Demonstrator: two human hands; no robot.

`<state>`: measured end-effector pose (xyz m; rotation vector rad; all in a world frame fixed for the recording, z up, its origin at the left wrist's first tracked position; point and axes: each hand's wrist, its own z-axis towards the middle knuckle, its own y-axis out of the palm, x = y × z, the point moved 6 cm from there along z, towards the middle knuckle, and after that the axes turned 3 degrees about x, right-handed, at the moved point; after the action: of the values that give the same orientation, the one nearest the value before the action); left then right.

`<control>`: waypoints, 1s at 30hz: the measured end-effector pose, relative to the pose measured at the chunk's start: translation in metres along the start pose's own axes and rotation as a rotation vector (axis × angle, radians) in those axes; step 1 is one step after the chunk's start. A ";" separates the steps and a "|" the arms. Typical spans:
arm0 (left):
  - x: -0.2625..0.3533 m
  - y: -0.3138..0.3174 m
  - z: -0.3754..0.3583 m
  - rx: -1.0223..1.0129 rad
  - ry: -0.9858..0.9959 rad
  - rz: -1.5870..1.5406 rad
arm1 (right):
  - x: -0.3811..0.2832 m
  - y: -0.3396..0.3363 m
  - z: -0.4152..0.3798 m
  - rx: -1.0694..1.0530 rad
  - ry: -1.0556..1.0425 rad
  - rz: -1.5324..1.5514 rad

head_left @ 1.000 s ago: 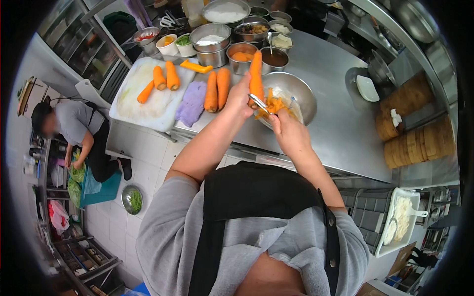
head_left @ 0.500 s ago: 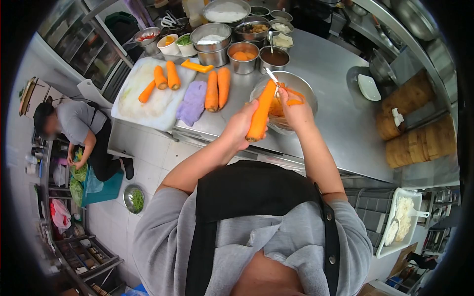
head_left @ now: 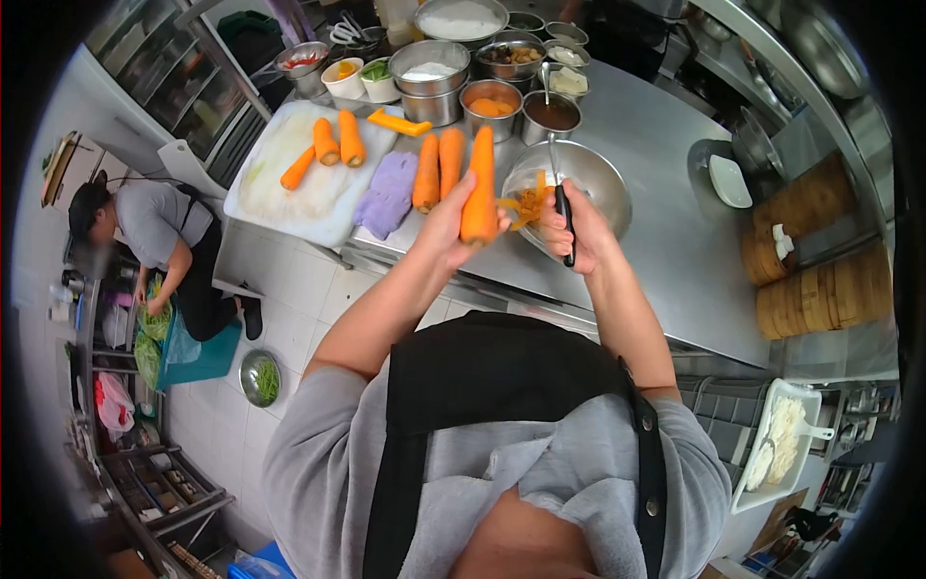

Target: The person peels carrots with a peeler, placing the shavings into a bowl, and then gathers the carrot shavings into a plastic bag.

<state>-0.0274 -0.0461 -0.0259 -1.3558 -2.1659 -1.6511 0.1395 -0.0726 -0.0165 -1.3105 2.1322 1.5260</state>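
- Currently, in the head view, the left hand [head_left: 446,227] has its fingers closed around a bright-orange tapered carrot [head_left: 479,188], thick end toward the person and tip pointing away.
- The right hand [head_left: 586,236] has its fingers curled around the handle of a black-handled metal peeler [head_left: 568,236], whose metal end points away from the person, apart from the carrot.
- Between the two hands' fingers, thin orange peel strips [head_left: 531,201] lie at the near left part of a round stainless-steel bowl [head_left: 613,193], which sits under and beyond the right fingers.
- Just left of the left fingers, two whole orange carrots [head_left: 450,159] lie side by side on the grey metal worktop [head_left: 675,261].
- Farther left of those fingers come a crumpled purple cloth or glove [head_left: 388,198], then a white rectangular cutting board [head_left: 265,207] bearing three smaller orange carrots [head_left: 326,145].
- Beyond the left fingers stands a round steel pot of orange pieces [head_left: 490,102]; beyond the right fingers, a round steel pot of brown liquid [head_left: 552,118].
- Well right of the right fingers are a white oblong dish [head_left: 730,183] and round bamboo steamers [head_left: 825,301].
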 end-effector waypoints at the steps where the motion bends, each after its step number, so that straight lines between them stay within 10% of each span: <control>1: 0.002 0.001 0.012 0.016 -0.001 -0.042 | 0.010 0.007 0.001 -0.055 0.100 0.181; 5: 0.006 0.020 0.032 0.106 0.007 -0.066 | 0.002 0.005 -0.012 0.108 -0.181 -0.481; 8: 0.005 0.024 0.058 0.129 0.081 -0.051 | -0.007 0.020 -0.031 0.315 -0.925 -1.347; 15: 0.002 0.047 0.063 0.092 0.093 0.022 | -0.007 0.040 -0.064 0.568 -0.697 -1.768; 30: -0.009 0.040 0.039 0.070 0.138 0.240 | -0.017 0.018 -0.023 0.536 -0.597 -1.628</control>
<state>0.0216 -0.0192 -0.0174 -1.3761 -1.8833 -1.5170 0.1431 -0.0821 0.0159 -1.3834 0.4956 0.4229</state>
